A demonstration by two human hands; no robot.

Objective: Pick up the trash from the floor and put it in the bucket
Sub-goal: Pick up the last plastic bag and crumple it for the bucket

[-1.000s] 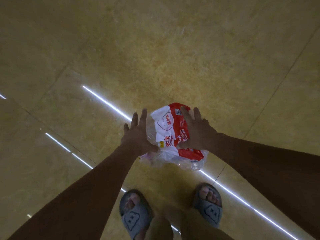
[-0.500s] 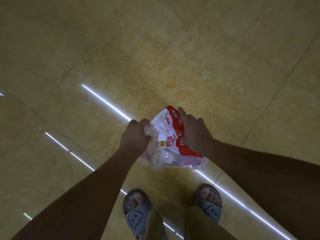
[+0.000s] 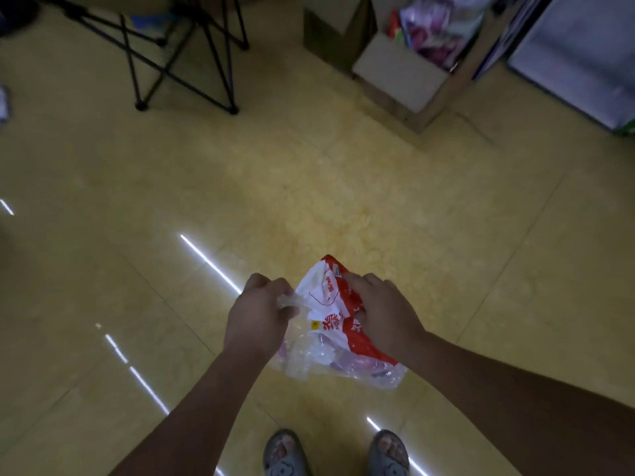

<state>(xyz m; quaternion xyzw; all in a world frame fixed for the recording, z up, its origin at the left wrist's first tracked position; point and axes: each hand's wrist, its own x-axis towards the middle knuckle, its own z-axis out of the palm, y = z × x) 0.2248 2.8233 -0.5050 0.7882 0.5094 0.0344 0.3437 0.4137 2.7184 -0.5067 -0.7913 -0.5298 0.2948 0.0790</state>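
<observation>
— Red and white plastic, clear at the lower end: which way does the bag [image 3: 338, 317] run?

— Long axis slants from its red tip, farthest from the person, down to the crumpled clear end nearest the sandals [image 3: 285, 455]. It hangs above the yellow tiled floor [image 3: 343, 187], between both hands.

— And the hands?

— Left hand [image 3: 256, 319] is fisted on the clear edge. Right hand [image 3: 385, 316] lies palm-down, fingers curled over the red side, gripping it. Both forearms reach forward.
</observation>
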